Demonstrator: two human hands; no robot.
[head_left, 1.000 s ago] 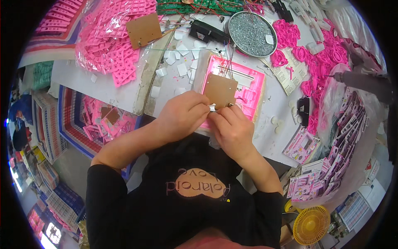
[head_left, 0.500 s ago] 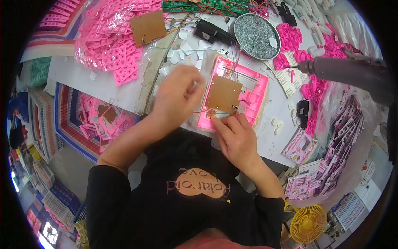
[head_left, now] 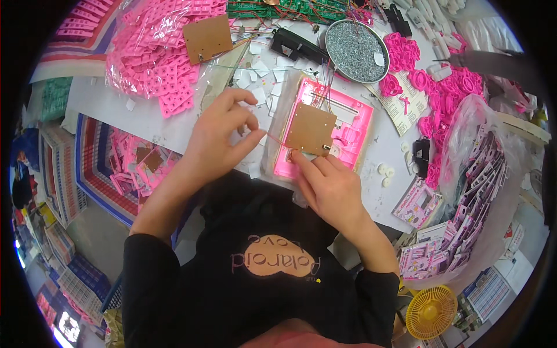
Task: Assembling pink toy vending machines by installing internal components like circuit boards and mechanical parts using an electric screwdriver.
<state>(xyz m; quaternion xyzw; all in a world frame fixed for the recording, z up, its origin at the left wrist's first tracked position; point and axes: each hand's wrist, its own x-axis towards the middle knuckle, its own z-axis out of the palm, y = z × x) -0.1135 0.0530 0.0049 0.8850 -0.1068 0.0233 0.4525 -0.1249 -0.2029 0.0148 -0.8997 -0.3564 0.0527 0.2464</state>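
A pink plastic casing (head_left: 355, 152) lies face down on the table, with a brown circuit board (head_left: 311, 129) set over its middle. Thin wires rise from the board toward the back. My right hand (head_left: 329, 182) bears down on the casing's near left part, fingers bent close together, the index fingertip below the board's left corner. Those fingertips cover whatever lies beneath them. Left of the casing, my left hand (head_left: 223, 130) hovers with thumb and curled fingers apart. A red wire (head_left: 275, 139) runs from the casing toward its thumb tip; no grip on it shows.
A round metal dish (head_left: 358, 51) of small screws stands behind the casing, beside a black plastic part (head_left: 299, 45). A dark power screwdriver (head_left: 493, 62) hangs at the right. Pink parts (head_left: 165, 58) fill a bag at the back left; a clear bag of printed cards (head_left: 464, 214) stands right.
My left hand has opened from a loose fist and shifted slightly left. The right fingertips have slid a little up toward the board. The hanging screwdriver has swung up and right.
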